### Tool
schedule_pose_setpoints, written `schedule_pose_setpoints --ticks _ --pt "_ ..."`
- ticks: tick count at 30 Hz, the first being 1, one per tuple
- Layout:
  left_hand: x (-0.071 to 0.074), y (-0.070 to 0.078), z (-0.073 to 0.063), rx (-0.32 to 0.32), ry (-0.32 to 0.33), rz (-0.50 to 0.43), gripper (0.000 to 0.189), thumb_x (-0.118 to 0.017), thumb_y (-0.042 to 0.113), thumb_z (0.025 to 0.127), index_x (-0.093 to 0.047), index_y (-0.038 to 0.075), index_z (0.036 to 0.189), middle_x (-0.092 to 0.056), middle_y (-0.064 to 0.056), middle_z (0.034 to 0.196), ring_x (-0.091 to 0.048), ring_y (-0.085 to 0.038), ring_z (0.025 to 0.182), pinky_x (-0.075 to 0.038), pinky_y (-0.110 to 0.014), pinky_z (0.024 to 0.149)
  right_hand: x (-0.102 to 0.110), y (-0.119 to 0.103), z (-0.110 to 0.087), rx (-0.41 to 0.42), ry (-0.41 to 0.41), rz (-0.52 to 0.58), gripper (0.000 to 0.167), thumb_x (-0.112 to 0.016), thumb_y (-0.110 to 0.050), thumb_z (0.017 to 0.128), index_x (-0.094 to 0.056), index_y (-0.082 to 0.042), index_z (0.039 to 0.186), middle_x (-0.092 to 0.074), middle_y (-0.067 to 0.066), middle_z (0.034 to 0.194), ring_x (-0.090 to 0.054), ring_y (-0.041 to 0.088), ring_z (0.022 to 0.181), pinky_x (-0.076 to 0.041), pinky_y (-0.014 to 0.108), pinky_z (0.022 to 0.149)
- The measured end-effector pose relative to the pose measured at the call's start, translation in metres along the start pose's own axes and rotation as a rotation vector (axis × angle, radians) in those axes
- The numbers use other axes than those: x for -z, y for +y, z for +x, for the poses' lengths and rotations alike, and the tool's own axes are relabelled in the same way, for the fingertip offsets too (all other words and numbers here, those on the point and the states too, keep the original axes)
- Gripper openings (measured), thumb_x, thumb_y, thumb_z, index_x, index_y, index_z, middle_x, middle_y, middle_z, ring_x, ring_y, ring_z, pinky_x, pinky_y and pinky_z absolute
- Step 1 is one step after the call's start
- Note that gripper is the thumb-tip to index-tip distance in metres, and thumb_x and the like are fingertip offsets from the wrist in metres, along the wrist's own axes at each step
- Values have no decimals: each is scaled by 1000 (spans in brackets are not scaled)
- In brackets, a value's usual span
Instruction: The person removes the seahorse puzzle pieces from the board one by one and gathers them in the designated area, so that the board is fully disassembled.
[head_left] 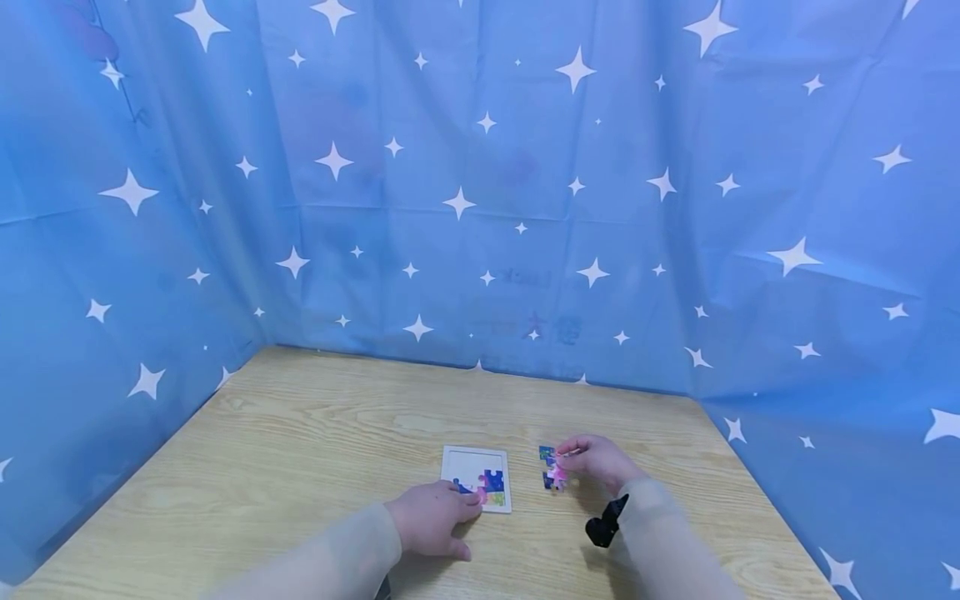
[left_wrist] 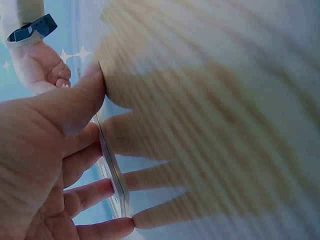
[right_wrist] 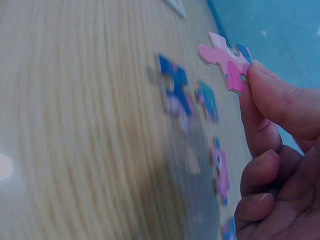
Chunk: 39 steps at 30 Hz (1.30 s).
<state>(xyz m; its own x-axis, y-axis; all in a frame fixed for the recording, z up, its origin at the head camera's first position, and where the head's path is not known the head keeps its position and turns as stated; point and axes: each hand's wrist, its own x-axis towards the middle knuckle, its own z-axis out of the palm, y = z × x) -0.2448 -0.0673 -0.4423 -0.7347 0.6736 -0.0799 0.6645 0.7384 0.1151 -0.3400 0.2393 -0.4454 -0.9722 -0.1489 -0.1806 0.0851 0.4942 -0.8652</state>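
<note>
My right hand pinches a pink jigsaw puzzle piece between thumb and forefinger, lifted above the table. Below it, in the right wrist view, lie loose puzzle pieces, among them a blue one, a blue-green one and a pink one. My left hand lies at the lower left of a white puzzle tray, fingertips on its near edge. Some joined pieces, including a dark blue one, fill the tray's lower part. The left fingers partly cover them.
A light wood-grain table carries everything. Blue curtains with white stars rise along its back and sides. A black wrist strap device sits on the right wrist.
</note>
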Motion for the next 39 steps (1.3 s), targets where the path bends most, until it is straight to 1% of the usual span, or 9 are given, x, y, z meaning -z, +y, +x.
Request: schedule_pose_setpoints --ticks 4,8,13,15,21,24,29,35,39 --pt "0 1 0 5 -2 5 63 -65 55 84 -55 23 138 -48 11 142 -49 -21 126 -44 -34 101 9 10 -4 -7 15 -17 23 -73 -9 83 -69 -1 104 -61 10 105 -56 24 94 -42 48 92" --pt "1 1 0 5 1 14 63 -65 55 84 -55 23 137 -49 11 142 -50 -22 126 -44 -34 101 16 16 -8 -16 35 -32 23 -75 -10 82 -69 -1 103 -62 8 107 -55 24 92 -42 47 90" --pt "1 2 -1 4 2 19 63 -66 55 83 -56 23 137 -49 10 142 -50 -22 125 -44 -34 101 22 22 -12 -53 51 -70 20 -74 -10 82 -69 -3 100 -61 8 94 -52 24 90 -40 41 83" --pt "2 2 -1 4 2 19 63 -66 55 83 -56 23 137 -49 10 142 -50 -22 125 -44 -34 101 24 24 -13 -72 62 -85 20 -75 -10 81 -70 -4 100 -61 7 92 -51 24 89 -40 38 79" --pt "0 0 -1 1 5 11 63 -66 54 83 -56 22 136 -49 10 142 -49 -23 126 -44 -34 101 25 29 -14 -101 83 -91 20 -75 -12 82 -70 -5 100 -61 6 96 -50 24 89 -41 36 76" --pt "-2 -1 0 -3 11 7 62 -65 54 84 -56 22 136 -49 10 141 -49 -23 126 -43 -33 102 23 30 -13 -86 88 -105 18 -74 -12 84 -70 -5 100 -60 6 95 -49 23 87 -41 34 74" --pt "-4 -3 1 -8 17 8 62 -65 55 84 -57 23 136 -50 11 141 -50 -23 126 -43 -33 102 19 31 -13 -53 103 -154 13 -71 -6 85 -70 -4 97 -60 7 95 -49 22 84 -41 31 71" --pt "-3 -2 1 5 8 -11 61 -66 54 84 -56 24 136 -49 12 141 -49 -22 126 -43 -33 102 17 30 -14 -41 112 -208 11 -70 -4 84 -70 -5 95 -62 7 97 -51 22 85 -42 32 72" --pt "-1 -1 0 6 9 -12 62 -66 54 84 -56 24 137 -49 12 142 -49 -23 127 -43 -34 102 17 29 -15 -25 118 -211 11 -70 -4 84 -70 -4 95 -63 7 98 -51 22 84 -43 32 71"
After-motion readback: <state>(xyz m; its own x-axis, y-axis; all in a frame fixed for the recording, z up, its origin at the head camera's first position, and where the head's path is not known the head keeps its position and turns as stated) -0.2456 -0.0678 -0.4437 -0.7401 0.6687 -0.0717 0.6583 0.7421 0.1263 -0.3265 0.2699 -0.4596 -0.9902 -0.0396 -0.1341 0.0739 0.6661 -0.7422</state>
